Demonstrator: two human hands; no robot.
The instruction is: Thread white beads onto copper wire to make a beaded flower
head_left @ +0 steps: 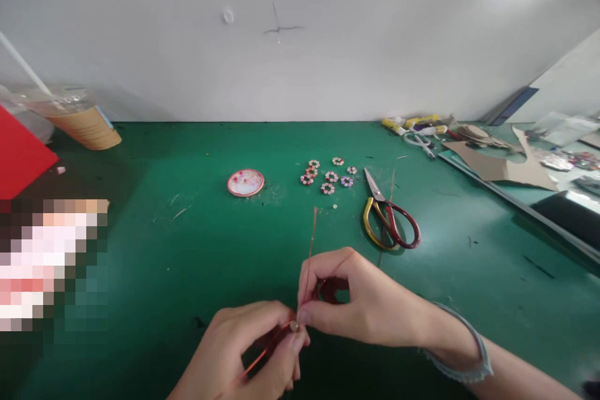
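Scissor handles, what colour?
The scissors have one yellow-gold loop and one dark red loop. They lie on the green table; the head view shows them best.

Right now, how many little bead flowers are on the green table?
8 bead flowers, all clustered between the pink dish and the scissors; some touch, so one may be hidden.

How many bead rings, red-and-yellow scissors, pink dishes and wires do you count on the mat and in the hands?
Bead rings: 8
Scissors: 1
Dish: 1
Wire, pinched by left hand and right hand: 1
Total: 11
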